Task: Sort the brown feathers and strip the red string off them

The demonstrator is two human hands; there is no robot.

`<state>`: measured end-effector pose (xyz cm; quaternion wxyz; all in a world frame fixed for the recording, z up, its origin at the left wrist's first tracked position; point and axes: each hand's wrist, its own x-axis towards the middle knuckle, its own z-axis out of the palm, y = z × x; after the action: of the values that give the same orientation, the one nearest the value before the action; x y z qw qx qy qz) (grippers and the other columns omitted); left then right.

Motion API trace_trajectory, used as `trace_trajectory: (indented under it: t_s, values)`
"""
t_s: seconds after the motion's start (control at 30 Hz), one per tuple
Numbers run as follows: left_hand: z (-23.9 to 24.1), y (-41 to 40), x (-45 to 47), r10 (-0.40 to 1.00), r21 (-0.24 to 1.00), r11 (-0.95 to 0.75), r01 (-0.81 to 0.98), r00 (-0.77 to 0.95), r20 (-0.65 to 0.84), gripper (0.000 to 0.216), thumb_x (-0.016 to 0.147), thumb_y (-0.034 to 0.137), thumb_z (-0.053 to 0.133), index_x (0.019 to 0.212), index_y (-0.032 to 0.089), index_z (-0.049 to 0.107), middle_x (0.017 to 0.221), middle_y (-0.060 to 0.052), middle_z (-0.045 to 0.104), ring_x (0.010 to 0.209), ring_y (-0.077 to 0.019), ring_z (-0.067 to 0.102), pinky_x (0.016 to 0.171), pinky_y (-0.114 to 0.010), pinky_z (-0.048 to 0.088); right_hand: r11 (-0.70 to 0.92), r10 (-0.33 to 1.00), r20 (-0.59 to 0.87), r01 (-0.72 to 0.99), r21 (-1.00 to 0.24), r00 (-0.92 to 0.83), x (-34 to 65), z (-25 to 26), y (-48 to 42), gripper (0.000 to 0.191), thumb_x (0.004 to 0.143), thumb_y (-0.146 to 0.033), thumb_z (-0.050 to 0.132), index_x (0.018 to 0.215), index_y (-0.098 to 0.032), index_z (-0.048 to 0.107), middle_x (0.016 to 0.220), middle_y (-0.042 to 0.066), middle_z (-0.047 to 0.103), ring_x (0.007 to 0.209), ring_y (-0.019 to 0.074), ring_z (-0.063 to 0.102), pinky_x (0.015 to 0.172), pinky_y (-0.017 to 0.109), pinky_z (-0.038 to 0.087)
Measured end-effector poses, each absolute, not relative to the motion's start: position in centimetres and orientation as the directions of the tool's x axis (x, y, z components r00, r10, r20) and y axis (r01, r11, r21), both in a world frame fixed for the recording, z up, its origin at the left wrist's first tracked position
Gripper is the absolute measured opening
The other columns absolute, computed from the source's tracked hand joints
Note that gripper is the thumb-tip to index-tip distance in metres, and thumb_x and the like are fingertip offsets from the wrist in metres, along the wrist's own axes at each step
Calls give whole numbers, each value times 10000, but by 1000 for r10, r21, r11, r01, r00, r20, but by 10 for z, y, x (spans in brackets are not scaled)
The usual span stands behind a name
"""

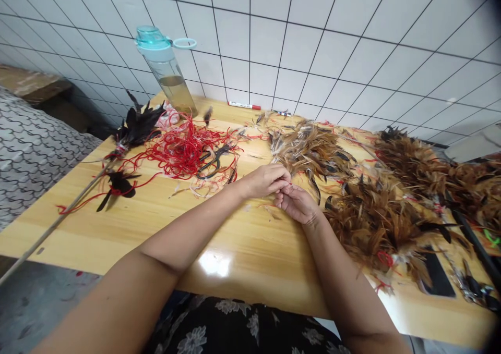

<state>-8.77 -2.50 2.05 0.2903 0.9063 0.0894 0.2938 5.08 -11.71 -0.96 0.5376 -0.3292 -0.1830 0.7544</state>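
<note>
My left hand [270, 179] and my right hand [295, 202] meet over the middle of the wooden table, fingers pinched together. Whatever lies between the fingertips is too small to make out; a tiny red spot shows there. Just beyond them spreads a pile of loose brown feathers [309, 148]. To the right of my right hand is a bushy brown feather bundle [376, 213] with red string at its near end. A tangle of red string [176, 148] lies left of my left hand, with black-handled scissors [211, 163] at its right side.
A water bottle [168, 75] stands at the back left against the tiled wall. Black feathers [139, 124] are tied to a long stick [58, 218] jutting past the left edge. A marker [243, 105] lies by the wall. A phone [436, 273] and keys [472, 286] sit at right.
</note>
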Motion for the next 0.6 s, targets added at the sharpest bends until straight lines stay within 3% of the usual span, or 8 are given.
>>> trace_trajectory:
  t_s: [0.4,0.6]
  values:
    - [14,-35,-82,428,520,-844,132,750,505,111,854,123,433,889,165,529,791,-28,603,768,-127,545,745,-253,437,-188,949,-315,-796,-575,4,33,-13,-112,208,802,-165,639,649,-185,500,576,-54,460,488,62,378,497,186,386]
    - [13,-38,-79,463,516,-844,148,687,560,102,814,97,461,839,175,521,756,-13,597,725,-116,545,697,-233,431,-150,942,-333,-826,-544,48,29,-15,-110,176,793,-189,654,684,-190,516,559,-59,467,477,61,375,483,179,377]
